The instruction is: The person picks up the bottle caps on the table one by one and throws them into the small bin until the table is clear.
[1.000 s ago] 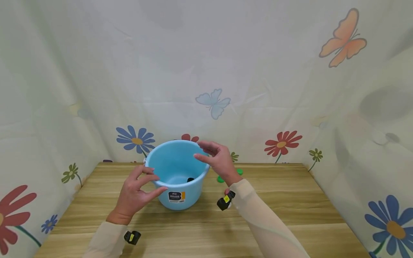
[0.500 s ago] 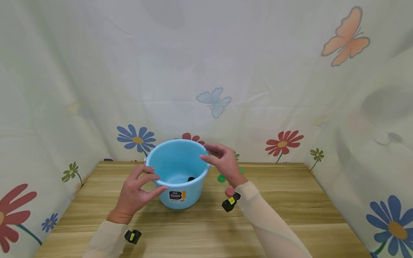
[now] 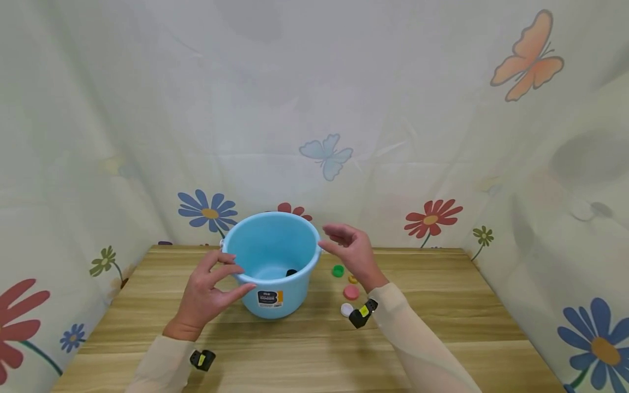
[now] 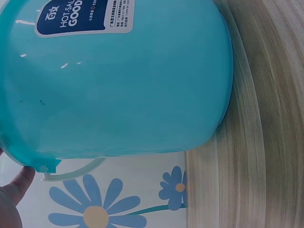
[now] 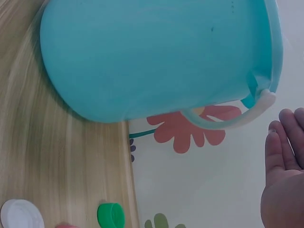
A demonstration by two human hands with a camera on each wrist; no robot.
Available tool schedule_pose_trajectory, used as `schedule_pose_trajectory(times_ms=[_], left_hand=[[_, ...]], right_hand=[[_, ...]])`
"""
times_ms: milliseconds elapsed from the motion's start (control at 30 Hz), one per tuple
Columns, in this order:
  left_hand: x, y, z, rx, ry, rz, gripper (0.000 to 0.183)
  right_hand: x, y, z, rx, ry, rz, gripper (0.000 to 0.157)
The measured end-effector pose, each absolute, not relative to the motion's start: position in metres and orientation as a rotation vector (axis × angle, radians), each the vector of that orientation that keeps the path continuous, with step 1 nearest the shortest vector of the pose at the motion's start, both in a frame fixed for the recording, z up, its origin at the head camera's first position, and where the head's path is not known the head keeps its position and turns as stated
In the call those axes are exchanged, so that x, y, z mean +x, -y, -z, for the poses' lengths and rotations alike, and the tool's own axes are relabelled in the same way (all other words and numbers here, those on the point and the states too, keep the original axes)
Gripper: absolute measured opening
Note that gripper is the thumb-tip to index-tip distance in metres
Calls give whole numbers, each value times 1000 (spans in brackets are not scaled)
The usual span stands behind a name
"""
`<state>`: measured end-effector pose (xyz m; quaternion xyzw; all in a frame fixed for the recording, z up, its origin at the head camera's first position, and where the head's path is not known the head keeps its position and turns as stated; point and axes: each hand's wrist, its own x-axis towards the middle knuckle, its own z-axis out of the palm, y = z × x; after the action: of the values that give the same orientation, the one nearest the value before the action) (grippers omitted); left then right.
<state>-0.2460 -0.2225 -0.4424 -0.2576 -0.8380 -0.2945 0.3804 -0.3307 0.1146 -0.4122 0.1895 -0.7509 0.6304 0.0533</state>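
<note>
A light blue plastic bucket (image 3: pixel 275 297) stands upright on the wooden table, its label facing me. My left hand (image 3: pixel 206 295) holds its rim at the left front, fingertips over the edge and thumb along the outside. In the left wrist view, a fingertip (image 4: pixel 26 178) meets the rim beside the handle mount. My right hand (image 3: pixel 356 254) hovers just right of the rim, apart from it, fingers loosely extended and holding nothing. The bucket's pale handle (image 5: pixel 237 121) hangs down in the right wrist view. Inside the bucket lies a small black object (image 3: pixel 291 272), partly hidden by the front rim.
Right of the bucket lie small bottle caps: green (image 3: pixel 338 271), yellow (image 3: pixel 352 279), pink (image 3: pixel 351 292) and white (image 3: pixel 346 310). My right wrist camera partly covers the white one. Behind the table (image 3: pixel 422 322) hangs a flower-printed curtain (image 3: pixel 393 136).
My right hand has let go of the bucket's rim and moved right, uncovering the yellow, pink and white caps. The left hand and the bucket stay in place.
</note>
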Motion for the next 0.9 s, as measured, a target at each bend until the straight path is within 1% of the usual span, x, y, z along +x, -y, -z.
schedule_pose_trajectory(times_ms=[200,667,900], left_hand=[[-245,223,443,-654,2142,748,39],[-246,223,443,-655,2149,749,38],[-245,223,442,-656,2150,744,37]], right_hand=[[-329,-120,421,570,2285,-1904,52],[-327,-136,445,517,2252,-1925,47],[-321,-142,455,553,2250,-1893,47]])
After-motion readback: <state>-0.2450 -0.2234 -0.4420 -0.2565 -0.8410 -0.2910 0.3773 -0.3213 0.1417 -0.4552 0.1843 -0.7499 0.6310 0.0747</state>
